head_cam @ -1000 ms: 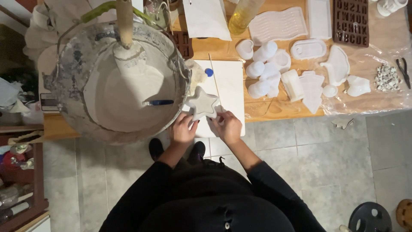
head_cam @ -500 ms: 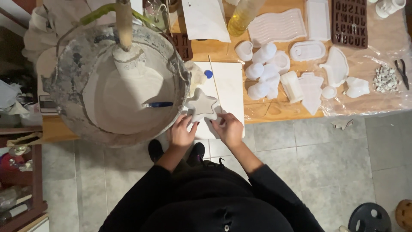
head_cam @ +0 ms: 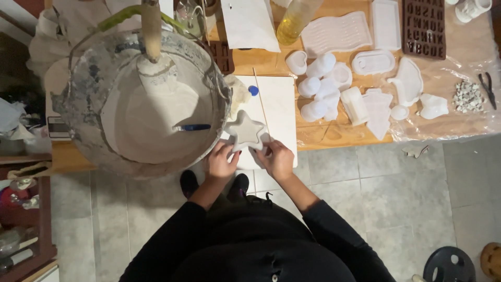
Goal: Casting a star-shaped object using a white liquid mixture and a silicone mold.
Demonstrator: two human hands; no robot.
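Note:
A white star-shaped mould (head_cam: 245, 131) lies on a white board (head_cam: 279, 112) at the table's near edge. My left hand (head_cam: 222, 159) grips its lower left points and my right hand (head_cam: 275, 156) grips its lower right points. Right beside the mould on the left stands a big grey bucket (head_cam: 86, 99) of white plaster mix, with a wooden stick (head_cam: 151, 28) upright in it and a blue pen-like tool (head_cam: 192, 127) lying on the mix. A thin wooden skewer (head_cam: 261, 99) and a blue cap (head_cam: 253, 90) rest on the board.
Several white moulds (head_cam: 334, 89) spread over the wooden table (head_cam: 318, 137), with a brown letter mould (head_cam: 424, 27), a bottle of yellow liquid (head_cam: 297, 18), small stones (head_cam: 466, 96) and pliers (head_cam: 488, 86) on plastic film. Tiled floor (head_cam: 391, 193) lies below; a shelf (head_cam: 21, 209) stands at left.
Both hands and the star mould stay almost in place; the mould has shifted very slightly on the board.

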